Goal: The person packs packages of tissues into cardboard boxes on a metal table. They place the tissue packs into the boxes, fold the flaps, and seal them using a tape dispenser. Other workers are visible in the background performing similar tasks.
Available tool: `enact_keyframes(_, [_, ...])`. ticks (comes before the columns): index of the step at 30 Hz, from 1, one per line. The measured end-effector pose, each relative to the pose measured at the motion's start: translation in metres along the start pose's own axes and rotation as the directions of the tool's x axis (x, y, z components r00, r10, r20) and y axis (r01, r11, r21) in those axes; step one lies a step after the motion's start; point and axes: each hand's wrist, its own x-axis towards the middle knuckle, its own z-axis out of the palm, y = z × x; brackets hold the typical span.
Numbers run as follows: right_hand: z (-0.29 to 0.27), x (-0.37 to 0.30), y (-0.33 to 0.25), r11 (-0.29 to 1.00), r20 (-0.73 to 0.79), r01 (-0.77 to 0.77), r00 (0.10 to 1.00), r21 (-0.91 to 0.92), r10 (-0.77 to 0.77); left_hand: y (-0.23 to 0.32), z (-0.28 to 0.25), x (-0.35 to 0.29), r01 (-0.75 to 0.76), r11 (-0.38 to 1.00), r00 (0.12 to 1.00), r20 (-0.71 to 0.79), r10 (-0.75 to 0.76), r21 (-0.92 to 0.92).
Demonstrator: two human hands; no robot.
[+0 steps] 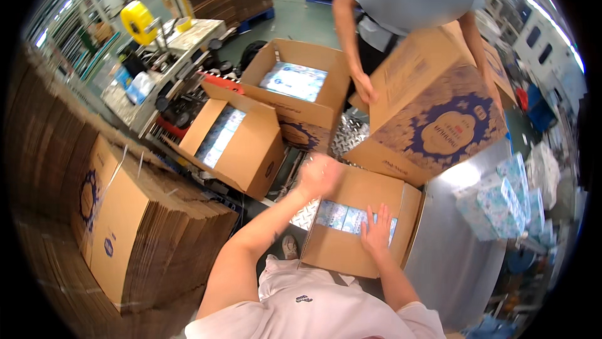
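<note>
Right hand laid over the blue-and-white packs inside the open carton, fingers straight, slightly apart. Left hand blurred above the open carton's far left corner, elbow bent, grip impossible to tell. Just beyond the open carton, crowding the far side: a tilted printed carton between a co-worker's arms. Left of it, two filled cartons and stacked flattened cardboard; right, a steel table.

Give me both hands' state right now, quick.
Left hand: motion-blurred near the box's far-left corner; can't tell if open, closed or holding anything.
Right hand: open, over the packs in that box, gripping nothing.
</note>
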Motion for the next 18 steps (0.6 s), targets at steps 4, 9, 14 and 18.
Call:
enact_keyframes(4, [0.008,0.0,0.002,0.999,-0.041,-0.022,0.999,-0.042,0.02,0.0,0.059,0.009,-0.134,0.964,0.986,-0.13,0.106,-0.229])
enact_keyframes(9, [-0.019,-0.017,-0.006,0.996,-0.046,-0.09,0.995,-0.008,0.09,0.008,0.161,0.0,-0.089,0.98,0.911,0.411,0.008,0.179])
enact_keyframes(14, [-0.004,-0.142,-0.022,0.703,-0.319,-0.614,0.627,0.36,0.711,-0.007,0.146,-0.016,-0.013,0.977,0.892,0.444,-0.086,0.215])
enact_keyframes(18, [0.027,-0.16,0.0,0.267,0.074,-0.794,0.363,0.546,0.929,-0.037,0.083,-0.054,0.166,0.921,0.933,0.246,-0.262,0.351])
